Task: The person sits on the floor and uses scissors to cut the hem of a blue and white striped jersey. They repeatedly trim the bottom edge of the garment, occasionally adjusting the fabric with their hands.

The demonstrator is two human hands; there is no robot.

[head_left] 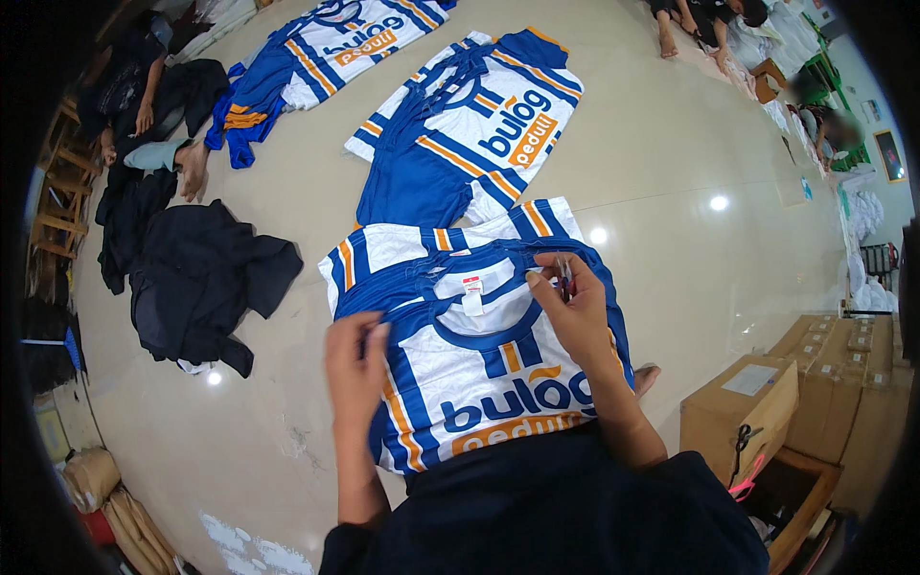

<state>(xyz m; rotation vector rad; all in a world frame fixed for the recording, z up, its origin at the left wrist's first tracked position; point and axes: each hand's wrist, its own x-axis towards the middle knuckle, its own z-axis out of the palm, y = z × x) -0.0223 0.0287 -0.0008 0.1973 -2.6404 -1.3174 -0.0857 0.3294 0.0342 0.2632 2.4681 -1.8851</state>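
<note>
In front of me lies a stack of white, blue and orange jerseys [498, 369], collars facing away from me. The top jersey's round collar shows a small label [471, 297] inside. My left hand [355, 364], somewhat blurred, curls at the left shoulder of the stack, with blue cloth at its fingers. At the collar's right side is my right hand [575, 297], closed around what looks like small thread snips [565, 278]; its thumb and finger meet at the collar edge. The fingers partly hide the tool.
Beyond lie two more jersey piles [470, 134] [335, 48]. Dark clothes [206, 278] are heaped at the left, near a seated person [144, 86]. Cardboard boxes [743, 407] stand at the right, with black scissors [743, 441] on one. Other people sit at the far right.
</note>
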